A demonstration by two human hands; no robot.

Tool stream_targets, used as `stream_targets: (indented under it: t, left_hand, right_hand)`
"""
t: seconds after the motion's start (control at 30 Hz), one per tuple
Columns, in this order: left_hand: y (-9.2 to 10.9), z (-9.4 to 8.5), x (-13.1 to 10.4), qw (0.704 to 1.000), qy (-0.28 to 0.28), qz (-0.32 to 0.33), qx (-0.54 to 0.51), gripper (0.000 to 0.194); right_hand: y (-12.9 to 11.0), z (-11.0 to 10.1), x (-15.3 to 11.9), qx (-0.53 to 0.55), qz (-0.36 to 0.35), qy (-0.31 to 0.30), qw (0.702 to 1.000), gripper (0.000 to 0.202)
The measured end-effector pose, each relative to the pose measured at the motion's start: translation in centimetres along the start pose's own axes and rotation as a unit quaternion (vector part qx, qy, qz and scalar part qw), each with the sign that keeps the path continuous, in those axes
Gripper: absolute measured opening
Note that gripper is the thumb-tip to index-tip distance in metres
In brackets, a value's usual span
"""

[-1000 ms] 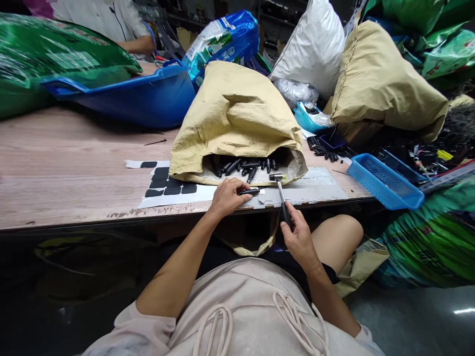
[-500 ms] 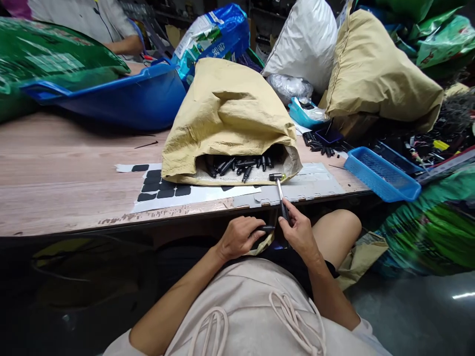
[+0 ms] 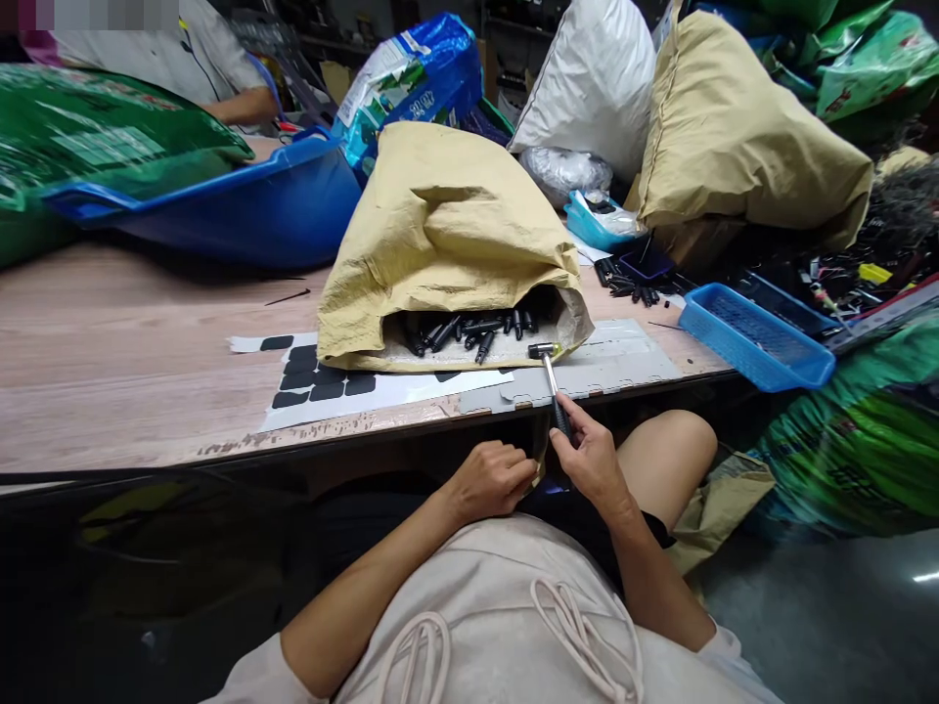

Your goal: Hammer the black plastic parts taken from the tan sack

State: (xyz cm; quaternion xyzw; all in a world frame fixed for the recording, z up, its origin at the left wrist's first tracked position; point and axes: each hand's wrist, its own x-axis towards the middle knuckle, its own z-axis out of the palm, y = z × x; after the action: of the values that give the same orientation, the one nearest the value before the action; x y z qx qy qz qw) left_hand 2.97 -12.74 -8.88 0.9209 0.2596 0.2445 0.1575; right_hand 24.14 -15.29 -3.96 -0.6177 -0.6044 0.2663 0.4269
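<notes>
My right hand (image 3: pixel 591 455) is closed on the dark handle of a small hammer (image 3: pixel 549 370), whose black and yellow head rests at the mouth of a tan paper sack (image 3: pixel 455 225). Several black pen-like parts (image 3: pixel 480 328) lie inside the sack's open mouth. Below the table edge, my left hand (image 3: pixel 495 477) is closed, its fingers curled near my lap; what it holds, if anything, is hidden. Beside the sack's lower left corner lies a white sheet with black rounded patches (image 3: pixel 323 381).
A large blue basin (image 3: pixel 242 215) and a green bag (image 3: pixel 110 137) stand at the left, with a person's arm (image 3: pixel 245 106) behind. To the right are a blue basket (image 3: pixel 755 337), a second tan sack (image 3: pixel 740 137) and loose black parts (image 3: pixel 623 284).
My left hand has shifted slightly right and down, and the black part seen in it before no longer shows. The right hand keeps its hold on the hammer. The view has tilted slightly.
</notes>
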Motion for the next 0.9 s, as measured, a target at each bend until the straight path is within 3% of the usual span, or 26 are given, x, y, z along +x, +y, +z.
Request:
stream_targets:
  t: [0.07, 0.13, 0.2, 0.27, 0.33, 0.47, 0.6, 0.7, 0.8, 0.9]
  left_hand:
    - [-0.2, -2.7, 2.0, 0.989, 0.131, 0.038, 0.056, 0.023]
    - [-1.7, -5.7, 4.5, 0.965, 0.247, -0.033, 0.088, 0.021]
    - [-4.1, -8.3, 7.0, 0.940, 0.292, -0.142, 0.107, 0.018]
    - [-6.7, -10.0, 9.0, 0.926, 0.282, -0.216, 0.132, 0.018]
    - [-8.7, -10.8, 10.3, 0.924, 0.246, -0.250, 0.152, 0.020]
    - [-10.2, -11.0, 11.0, 0.931, 0.177, -0.274, 0.165, 0.013]
    - [-9.1, -11.5, 10.0, 0.924, 0.196, -0.288, 0.156, 0.011]
    - [-7.5, -11.6, 7.7, 0.936, 0.221, -0.246, 0.119, 0.014]
    - [-6.1, -10.6, 4.8, 0.966, 0.171, -0.185, 0.064, 0.011]
    - [-5.4, -9.2, 3.0, 0.972, 0.149, -0.174, 0.045, 0.010]
  right_hand:
    - [0.0, 0.0, 0.0, -0.001, -0.005, 0.002, 1.000, 0.061]
    - [0.1, 0.1, 0.0, 0.002, -0.007, 0.002, 1.000, 0.060]
    - [0.3, 0.1, 0.0, 0.007, -0.006, 0.001, 1.000, 0.060]
    - [0.5, 0.1, 0.0, 0.013, -0.003, 0.000, 1.000, 0.060]
    - [0.6, 0.1, 0.0, 0.019, -0.003, 0.000, 1.000, 0.059]
    - [0.6, 0.0, -0.1, 0.019, -0.005, 0.000, 1.000, 0.059]
    - [0.1, -0.1, -0.1, 0.018, -0.006, 0.002, 1.000, 0.058]
    - [-0.3, -0.2, -0.1, 0.014, -0.016, 0.014, 1.000, 0.056]
    - [-0.6, -0.3, 0.1, 0.007, -0.006, 0.025, 1.000, 0.055]
    - [-0.3, -0.3, 0.4, 0.026, 0.010, 0.025, 0.999, 0.057]
